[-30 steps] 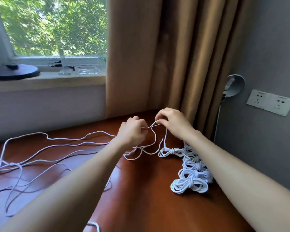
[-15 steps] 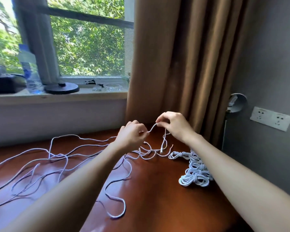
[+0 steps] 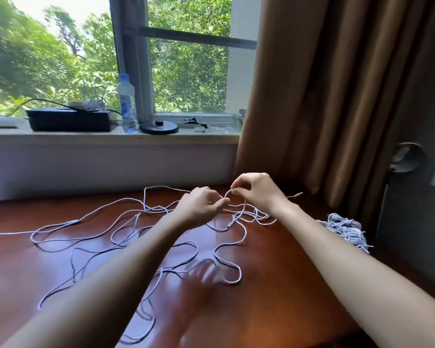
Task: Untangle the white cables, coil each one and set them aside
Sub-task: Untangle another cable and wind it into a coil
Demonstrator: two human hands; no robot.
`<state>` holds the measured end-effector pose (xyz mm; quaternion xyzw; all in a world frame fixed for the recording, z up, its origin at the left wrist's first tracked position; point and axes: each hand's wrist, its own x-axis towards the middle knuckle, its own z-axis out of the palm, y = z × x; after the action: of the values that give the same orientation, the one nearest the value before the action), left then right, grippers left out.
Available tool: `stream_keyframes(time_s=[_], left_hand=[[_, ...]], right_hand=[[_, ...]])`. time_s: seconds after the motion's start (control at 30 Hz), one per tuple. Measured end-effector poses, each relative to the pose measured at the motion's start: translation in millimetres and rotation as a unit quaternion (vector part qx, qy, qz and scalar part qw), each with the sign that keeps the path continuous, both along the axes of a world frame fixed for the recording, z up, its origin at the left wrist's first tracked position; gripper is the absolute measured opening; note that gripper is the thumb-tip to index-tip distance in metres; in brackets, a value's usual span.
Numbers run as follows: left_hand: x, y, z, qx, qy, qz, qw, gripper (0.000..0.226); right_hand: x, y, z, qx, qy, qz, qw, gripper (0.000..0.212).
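On the table (image 3: 274,297) by the curtain (image 3: 324,84), left hand (image 3: 201,207) and right hand (image 3: 259,190) each pinched a strand with curled fingers. Loose white cables (image 3: 166,187) sprawled left, partly under the forearms; coiled bundles (image 3: 347,228) sat behind the right forearm. Bottle (image 3: 127,104) and black box (image 3: 68,119) stood on the sill. View had swung left; pinch unchanged.

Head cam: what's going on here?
A person is untangling thin white cables sprawled over a reddish-brown wooden table. The left hand and right hand each pinch the same small cable loop, raised just above the tangle. A pile of coiled white bundles sits aside at the table's right edge. Most of the cable lies loose, not yet coiled.
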<state>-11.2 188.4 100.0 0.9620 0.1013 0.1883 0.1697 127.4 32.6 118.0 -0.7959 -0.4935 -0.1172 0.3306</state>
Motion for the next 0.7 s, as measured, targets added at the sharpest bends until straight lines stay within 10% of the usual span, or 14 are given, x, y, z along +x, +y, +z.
stream_keyframes(time_s=[0.17,0.43,0.7], left_hand=[[-36.8,24.9,-8.0,-0.020,0.035,0.022,0.999,0.080],[-81.7,47.5,-14.5,-0.122,0.059,-0.033,0.990,0.011],[-100.1,83.7,-32.3,-0.064,0.034,0.038,0.997,0.010]], right_hand=[[-29.9,31.6,-4.3,0.000,0.010,0.022,1.000,0.003],[-59.9,76.8,-14.5,0.004,0.005,0.067,0.998,0.005],[-70.6,109.4,-28.5,0.005,0.012,0.098,0.995,0.007]])
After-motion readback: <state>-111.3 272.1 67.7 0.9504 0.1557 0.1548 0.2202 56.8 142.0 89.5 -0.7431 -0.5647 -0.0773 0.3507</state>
